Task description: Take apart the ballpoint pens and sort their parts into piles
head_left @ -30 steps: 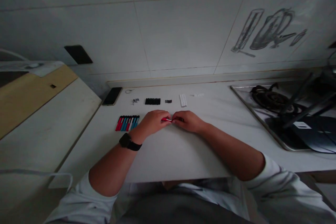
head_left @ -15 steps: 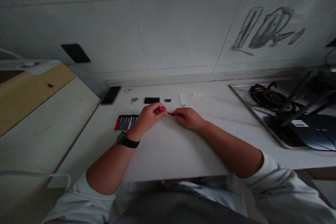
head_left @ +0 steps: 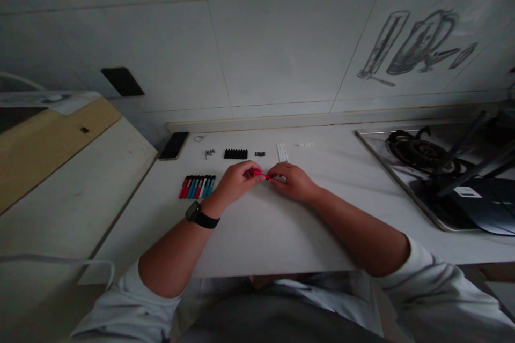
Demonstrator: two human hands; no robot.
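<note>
My left hand (head_left: 237,181) and my right hand (head_left: 293,181) meet over the middle of the white counter (head_left: 257,225). Between their fingertips they pinch a small red pen barrel (head_left: 260,174), each hand closed on one end. What the right fingers hold at their end is hidden. A black watch (head_left: 200,215) sits on my left wrist. A row of red, blue and white pen barrels (head_left: 197,186) lies to the left of my left hand.
Behind the hands lie a row of black caps (head_left: 235,154), a small dark part (head_left: 259,154), white rods (head_left: 282,151), tiny screws or springs (head_left: 208,154) and a phone (head_left: 173,146). A gas stove (head_left: 442,171) stands at the right. A wooden board (head_left: 44,144) lies left.
The hands drew slightly apart with the red barrel tilted, then came back together; the barrel is again pinched between both hands.
</note>
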